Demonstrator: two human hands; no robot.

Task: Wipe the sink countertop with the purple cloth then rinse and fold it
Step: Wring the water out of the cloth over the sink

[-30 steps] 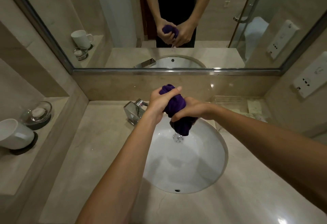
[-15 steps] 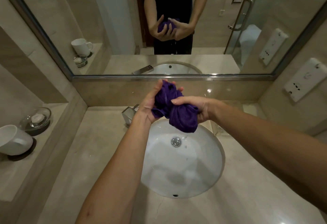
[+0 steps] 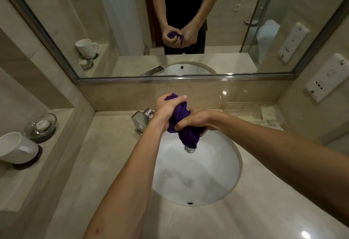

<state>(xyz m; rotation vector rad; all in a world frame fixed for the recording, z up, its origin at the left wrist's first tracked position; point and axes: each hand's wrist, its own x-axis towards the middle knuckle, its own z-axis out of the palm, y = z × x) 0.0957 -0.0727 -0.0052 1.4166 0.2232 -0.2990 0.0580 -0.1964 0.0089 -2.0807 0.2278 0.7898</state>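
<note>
Purple cloth is hanging bunched and twisted over the white sink, its tail dangling just above the drain, probably so that wrung water is falling into the basin and not onto the bench. Left hand is clenching the upper end, right hand the lower, each grip wrapping tight around the fabric. Just beside the left wrist, the chrome tap is crowding the wringing. On the side shelf, a white mug and soap dish are sitting well apart.
</note>
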